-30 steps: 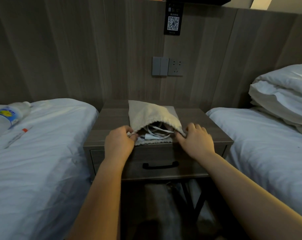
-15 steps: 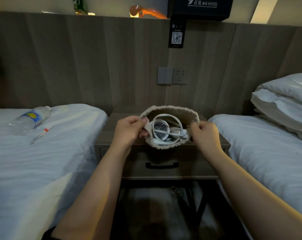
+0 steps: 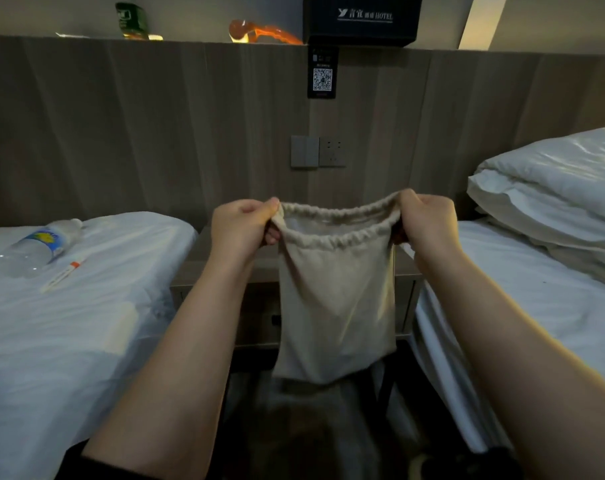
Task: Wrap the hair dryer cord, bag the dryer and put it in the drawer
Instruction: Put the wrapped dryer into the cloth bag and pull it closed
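Left hand (image 3: pixel 242 226): fingers curled, pinching left end of bag (image 3: pixel 335 299) rim. Right hand (image 3: pixel 427 223): same pinch on right end. Rim pulled taut between hands with mouth part open, probably to settle the load and ready it for cinching. Bag hangs upright in air in front of bench (image 3: pixel 204 261), clear of it. Dryer hidden, presumably low inside bag. Drawer (image 3: pixel 256 317) under benchtop looks closed and sits mostly behind bag. Water bottle (image 3: pixel 39 242) and pen (image 3: pixel 63 273) lie on left bed (image 3: pixel 86 341).
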